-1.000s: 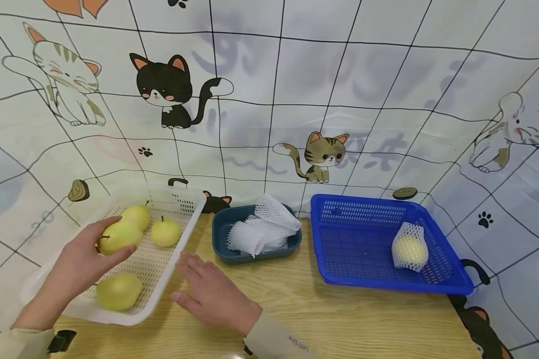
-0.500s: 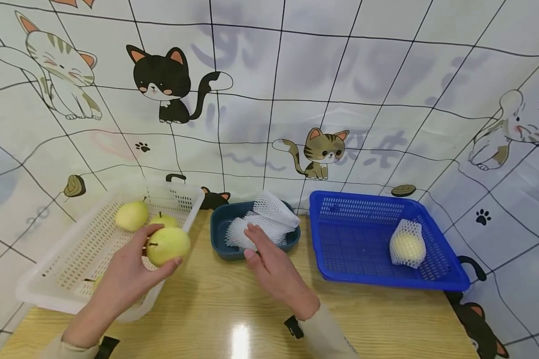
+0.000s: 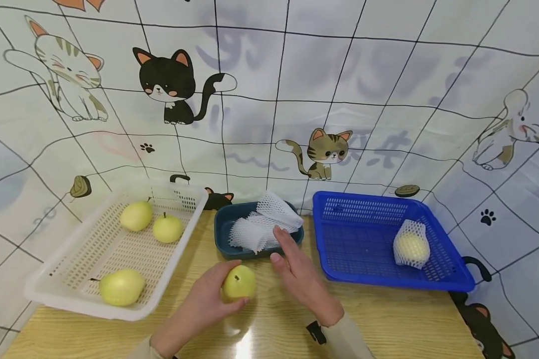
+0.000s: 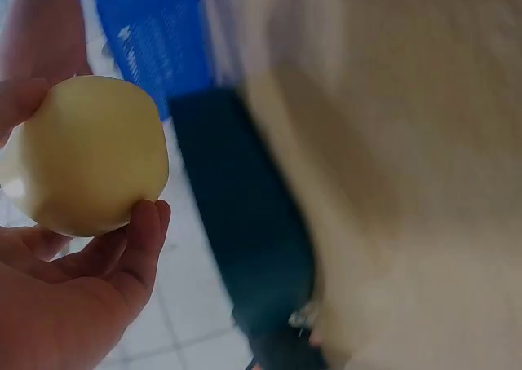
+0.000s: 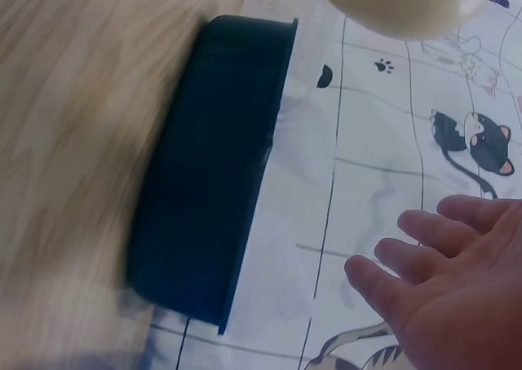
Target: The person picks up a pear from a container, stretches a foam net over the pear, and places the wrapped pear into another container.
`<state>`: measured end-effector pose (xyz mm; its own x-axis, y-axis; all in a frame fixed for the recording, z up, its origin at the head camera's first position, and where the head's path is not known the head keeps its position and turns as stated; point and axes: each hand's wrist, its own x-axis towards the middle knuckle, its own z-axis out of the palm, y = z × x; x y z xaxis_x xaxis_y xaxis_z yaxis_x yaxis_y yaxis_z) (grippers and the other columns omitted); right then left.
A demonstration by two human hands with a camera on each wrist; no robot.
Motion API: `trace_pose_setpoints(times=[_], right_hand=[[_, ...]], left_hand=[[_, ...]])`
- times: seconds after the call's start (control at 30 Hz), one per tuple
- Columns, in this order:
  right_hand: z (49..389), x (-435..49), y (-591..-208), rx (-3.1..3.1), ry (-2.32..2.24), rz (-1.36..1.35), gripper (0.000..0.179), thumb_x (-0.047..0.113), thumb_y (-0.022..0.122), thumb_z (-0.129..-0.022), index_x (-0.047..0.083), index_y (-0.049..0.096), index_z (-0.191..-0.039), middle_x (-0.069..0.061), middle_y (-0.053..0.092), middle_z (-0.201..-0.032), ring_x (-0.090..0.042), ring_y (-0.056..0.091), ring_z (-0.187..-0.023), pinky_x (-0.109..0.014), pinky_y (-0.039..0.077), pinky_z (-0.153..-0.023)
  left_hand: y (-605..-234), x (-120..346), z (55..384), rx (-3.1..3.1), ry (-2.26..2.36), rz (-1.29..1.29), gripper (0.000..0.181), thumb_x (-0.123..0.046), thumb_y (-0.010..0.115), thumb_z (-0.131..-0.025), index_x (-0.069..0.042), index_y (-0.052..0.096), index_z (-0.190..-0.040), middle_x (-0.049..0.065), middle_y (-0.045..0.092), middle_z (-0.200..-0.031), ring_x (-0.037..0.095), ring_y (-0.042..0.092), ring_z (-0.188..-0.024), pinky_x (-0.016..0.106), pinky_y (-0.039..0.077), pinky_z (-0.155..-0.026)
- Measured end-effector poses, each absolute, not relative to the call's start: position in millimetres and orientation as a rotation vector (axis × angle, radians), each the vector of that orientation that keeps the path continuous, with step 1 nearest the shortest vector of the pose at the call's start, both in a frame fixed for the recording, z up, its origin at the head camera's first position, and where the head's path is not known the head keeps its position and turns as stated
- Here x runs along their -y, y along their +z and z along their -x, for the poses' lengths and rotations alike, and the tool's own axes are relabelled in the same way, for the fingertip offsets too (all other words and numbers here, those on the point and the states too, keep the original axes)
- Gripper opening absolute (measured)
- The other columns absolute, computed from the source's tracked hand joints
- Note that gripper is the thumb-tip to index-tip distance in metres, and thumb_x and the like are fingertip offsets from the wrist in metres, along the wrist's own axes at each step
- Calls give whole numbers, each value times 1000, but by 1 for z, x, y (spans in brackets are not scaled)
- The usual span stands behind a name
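Observation:
My left hand [image 3: 208, 298] grips a yellow-green pear [image 3: 239, 283] in front of the small teal bin, thumb and fingers around its sides. In the left wrist view the same pear [image 4: 96, 154] fills the grasp. To its right, my right hand [image 3: 303, 277] is held with fingers extended and nothing in it, near the front right of the teal bin [image 3: 238, 256]. White foam net sleeves [image 3: 256, 232] lie heaped in that bin. In the right wrist view the bin's dark side [image 5: 208, 166] stands beside my right hand [image 5: 449, 272].
On the left, a white basket [image 3: 161, 284] holds three pears, one of them a pear [image 3: 122, 287] near its front. A blue basket [image 3: 355, 249] at the right holds one pear in a foam net [image 3: 411, 245]. A cat-patterned sheet [image 3: 251, 99] rises behind the wooden table [image 3: 269, 319].
The left hand has lifted a pear out of the white basket and carried it right, to the table's middle. The right hand has moved right, from beside the white basket to the teal bin.

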<state>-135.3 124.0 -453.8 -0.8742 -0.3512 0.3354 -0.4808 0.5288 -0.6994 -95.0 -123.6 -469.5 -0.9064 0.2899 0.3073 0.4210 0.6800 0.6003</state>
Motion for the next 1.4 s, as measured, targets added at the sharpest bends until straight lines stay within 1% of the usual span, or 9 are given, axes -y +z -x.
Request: trace_pose_setpoints(times=[0.37, 0.67, 0.8, 1.0, 1.1, 1.2, 1.27, 1.33, 1.4], right_hand=[[135, -143, -470, 2593, 1253, -665, 53, 25, 49, -110, 5, 40, -158, -8, 34, -166, -33, 31, -152, -60, 32, -116], [133, -145, -476, 2589, 1213, -677, 53, 29, 46, -111, 11, 39, -160, -10, 31, -167, -35, 35, -149, -62, 36, -113], [132, -146, -476, 2589, 1185, -677, 53, 28, 49, -110, 13, 39, -160, -11, 32, -166, -35, 36, -148, -62, 37, -112], [133, -143, -474, 2664, 1152, -648, 59, 33, 56, -107, 14, 38, -161, -6, 33, -167, -32, 37, -149, -62, 39, -111], [135, -140, -471, 2698, 1135, -630, 61, 35, 57, -107, 15, 38, -161, -3, 34, -167, -29, 37, -148, -60, 39, -112], [141, -136, -467, 2706, 1144, -606, 60, 33, 59, -107, 14, 40, -160, -1, 36, -165, -27, 39, -148, -56, 40, -113], [148, -133, -465, 2700, 1135, -601, 58, 30, 60, -106, 12, 42, -159, -3, 40, -163, -27, 41, -147, -54, 40, -114], [155, -130, -463, 2700, 1135, -582, 58, 25, 63, -105, 11, 44, -158, -6, 44, -161, -29, 45, -144, -53, 42, -112], [162, -126, -463, 2710, 1114, -559, 58, 22, 65, -104, 10, 44, -157, -10, 48, -157, -31, 50, -140, -52, 45, -110]], left_hand=[[-497, 94, 101, 2871, -1140, 680, 76, -43, 90, -78, -7, 61, -138, 10, 67, -131, 27, 64, -116, 48, 54, -95], [-508, 89, 103, 2893, -1160, 709, 76, -37, 90, -79, -2, 59, -138, 12, 67, -130, 27, 65, -113, 45, 55, -94], [-510, 89, 103, 2897, -1191, 695, 78, -39, 89, -81, 0, 57, -140, 15, 66, -131, 28, 65, -113, 46, 55, -93], [-509, 92, 101, 2943, -1238, 639, 87, -41, 89, -81, 2, 49, -145, 17, 64, -132, 27, 66, -106, 44, 56, -86], [-507, 93, 100, 2957, -1269, 633, 93, -42, 89, -80, 3, 45, -149, 18, 62, -136, 29, 65, -110, 46, 55, -88], [-506, 98, 98, 2961, -1301, 629, 98, -48, 88, -81, 3, 42, -151, 19, 59, -140, 32, 62, -119, 51, 54, -95], [-505, 103, 98, 2960, -1319, 621, 99, -54, 85, -82, 1, 42, -152, 19, 57, -142, 33, 60, -125, 53, 52, -99], [-503, 110, 98, 2935, -1341, 627, 96, -56, 82, -84, 1, 44, -151, 18, 58, -143, 34, 60, -126, 54, 52, -99], [-500, 115, 98, 2899, -1346, 622, 87, -52, 80, -87, 0, 48, -149, 17, 59, -141, 34, 61, -124, 52, 53, -97]])
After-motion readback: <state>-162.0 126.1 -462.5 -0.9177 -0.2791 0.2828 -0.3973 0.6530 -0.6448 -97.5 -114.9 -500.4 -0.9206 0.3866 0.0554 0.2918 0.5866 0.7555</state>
